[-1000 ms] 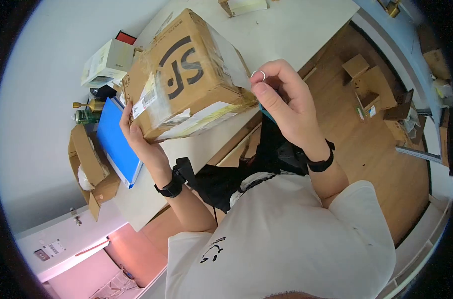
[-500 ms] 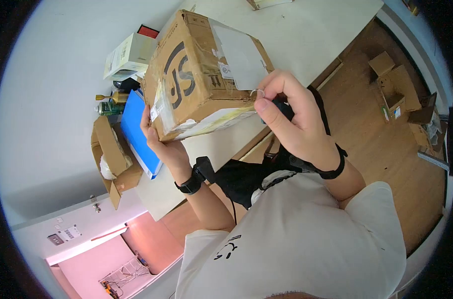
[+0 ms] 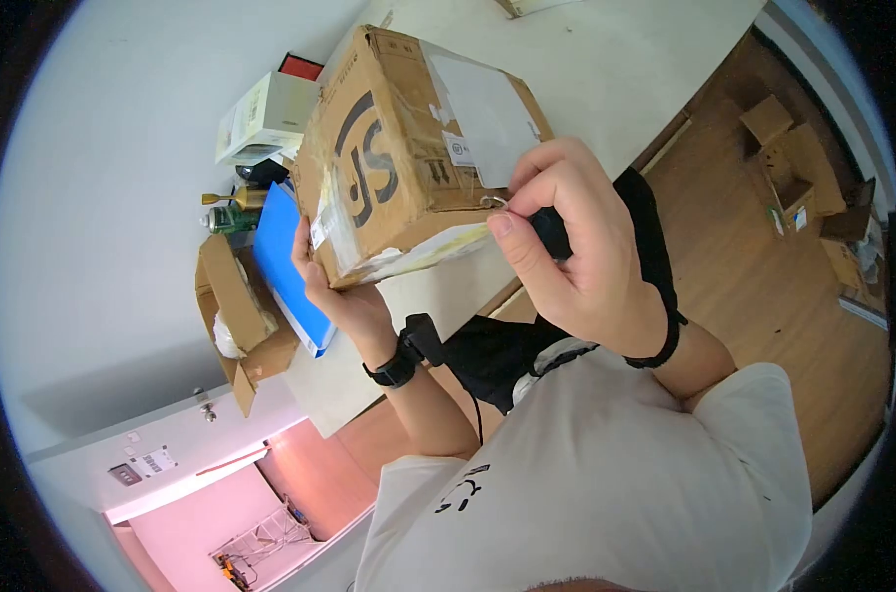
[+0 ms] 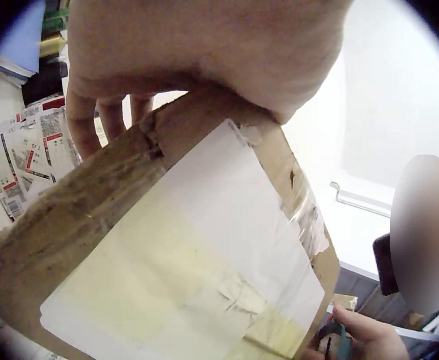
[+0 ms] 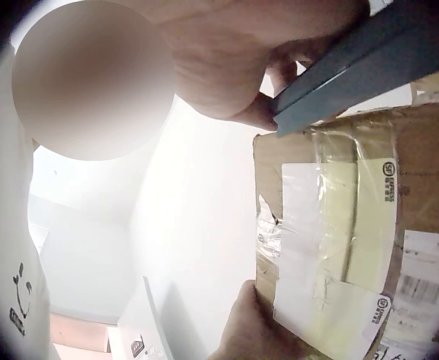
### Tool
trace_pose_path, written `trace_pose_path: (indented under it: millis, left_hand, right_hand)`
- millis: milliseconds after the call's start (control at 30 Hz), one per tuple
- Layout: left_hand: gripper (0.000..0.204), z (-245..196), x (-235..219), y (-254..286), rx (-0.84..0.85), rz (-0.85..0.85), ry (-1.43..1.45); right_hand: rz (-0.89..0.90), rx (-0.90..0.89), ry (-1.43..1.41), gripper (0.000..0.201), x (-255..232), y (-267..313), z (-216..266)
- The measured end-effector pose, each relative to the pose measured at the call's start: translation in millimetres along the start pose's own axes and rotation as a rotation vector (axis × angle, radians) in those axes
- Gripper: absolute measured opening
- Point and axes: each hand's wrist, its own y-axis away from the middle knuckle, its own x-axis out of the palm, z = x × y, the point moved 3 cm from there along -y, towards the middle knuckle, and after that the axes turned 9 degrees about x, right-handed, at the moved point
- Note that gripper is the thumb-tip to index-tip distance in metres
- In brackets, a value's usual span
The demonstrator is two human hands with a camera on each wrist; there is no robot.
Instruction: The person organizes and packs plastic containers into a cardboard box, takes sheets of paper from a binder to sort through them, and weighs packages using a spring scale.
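A taped cardboard box (image 3: 413,173) with a black printed logo is held tilted above the table. My left hand (image 3: 354,306) grips its lower left edge; in the left wrist view the fingers of that hand (image 4: 204,49) curl over the cardboard. At the box's near right corner, my right hand (image 3: 586,247) has thumb and index finger close together beside a small metal ring (image 3: 494,201). The right wrist view shows a long grey-teal tool (image 5: 362,71) held in this hand (image 5: 227,60), its end at the box's edge. What the tool is, I cannot tell.
The white table (image 3: 665,69) lies beyond the box. To the left are a blue folder (image 3: 288,266), an open carton (image 3: 233,296), a white box (image 3: 270,113) and a green can (image 3: 233,219). More open cartons (image 3: 803,168) stand on the wooden floor at right.
The box has turned a little, showing more of its white-labelled side. My right hand and the metal ring have come down to the box's near right corner. The left hand keeps its grip.
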Motion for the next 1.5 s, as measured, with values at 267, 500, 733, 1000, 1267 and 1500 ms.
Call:
trace_pose_path:
  millis: [267, 500, 733, 1000, 1267, 1500]
  left_hand:
    - [0.062, 3, -4, -1, 0.010, -0.010, 0.003]
    - [0.064, 3, -4, 1, -0.007, -0.012, 0.013]
    - [0.065, 6, -5, -1, 0.024, 0.010, -0.002]
    - [0.061, 0, 6, 6, 0.019, -0.047, -0.006]
    - [0.058, -8, 18, 20, 0.100, -0.120, -0.056]
    - [0.058, -10, 21, 28, 0.184, -0.094, -0.084]
  right_hand:
    - [0.009, 0.010, -0.021, 0.020, 5, 7, -4]
    - [-0.028, 0.045, -0.005, 0.018, -3, 12, -13]
    - [-0.024, 0.048, 0.022, 0.018, 2, 15, -12]
    - [-0.026, 0.093, 0.013, 0.016, 4, 17, -13]
    - [0.151, 0.835, -0.536, 0.021, -7, 21, -24]
    - [0.187, 0.785, -0.421, 0.018, -14, 19, -37]
